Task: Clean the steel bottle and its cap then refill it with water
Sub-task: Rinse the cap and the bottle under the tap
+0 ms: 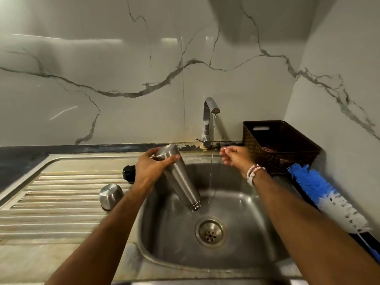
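A person works over a steel sink (156,251) set in a dark worktop (18,161) below a marble-patterned wall. At far left is the ribbed drainboard (61,194), which carries 2 pieces: a domed steel cap (111,196) standing rim down, and a black lid part (129,171) behind it, near the basin's edge. The left hand (148,168) grips the steel bottle (181,182) round its base, holding it tilted and upside down, its mouth low over the basin, with drops falling from it. To its right, 1 thin stream of water (211,165) runs from the tap (208,118) down toward the drain (211,231). The right hand (234,158), with beaded bracelets (254,174) on its wrist, hovers just beside the stream, fingers loosely bent and holding nothing. A brown basket (281,147) and a blue-and-white brush (327,194) sit at far right.
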